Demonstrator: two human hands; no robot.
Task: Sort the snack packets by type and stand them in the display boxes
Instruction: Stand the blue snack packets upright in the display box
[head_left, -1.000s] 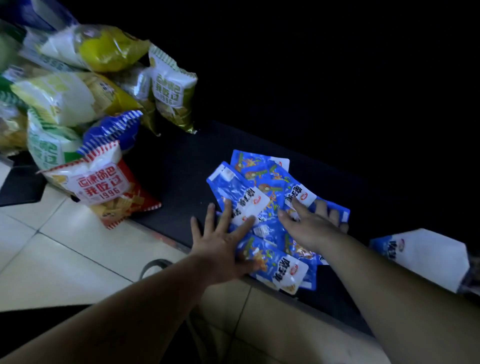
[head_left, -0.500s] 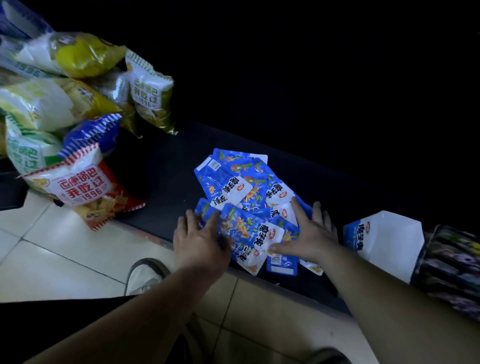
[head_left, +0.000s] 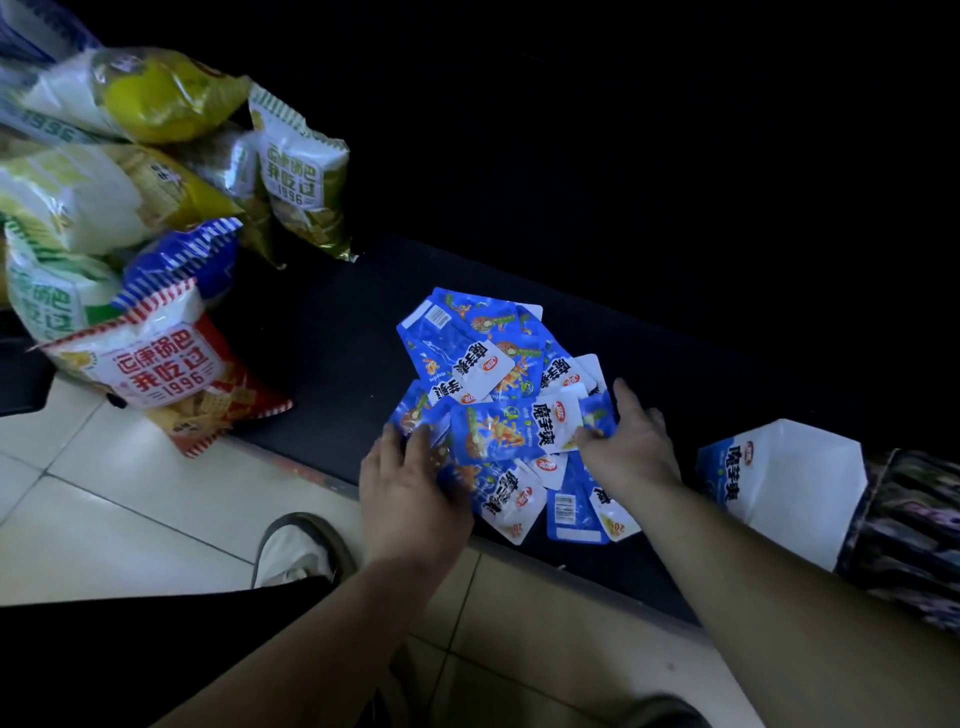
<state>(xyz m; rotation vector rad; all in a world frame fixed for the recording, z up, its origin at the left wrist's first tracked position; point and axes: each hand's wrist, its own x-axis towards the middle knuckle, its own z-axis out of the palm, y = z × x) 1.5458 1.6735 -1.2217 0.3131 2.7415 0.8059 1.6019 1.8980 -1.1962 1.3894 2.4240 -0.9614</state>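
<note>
Several small blue snack packets (head_left: 483, 364) lie in a loose overlapping heap on a dark low shelf (head_left: 322, 322). My left hand (head_left: 410, 493) lies on the heap's near left edge, fingers curled around packets there. My right hand (head_left: 631, 447) rests on the right side, thumb and fingers pinching a blue packet (head_left: 511, 431) that sits on top. A blue and white display box (head_left: 779, 483) stands to the right of the heap, its inside hidden.
Big crisp bags are piled at the left, a red and white bag (head_left: 161, 374) in front, green and yellow bags (head_left: 301, 171) behind. A dark patterned box (head_left: 914, 535) stands at the far right. White floor tiles (head_left: 130, 519) and my shoe (head_left: 296, 545) lie below the shelf.
Both hands have drawn the spread blue packets together toward the shelf's front edge into a tighter heap. The display box and dark box came into view at the right.
</note>
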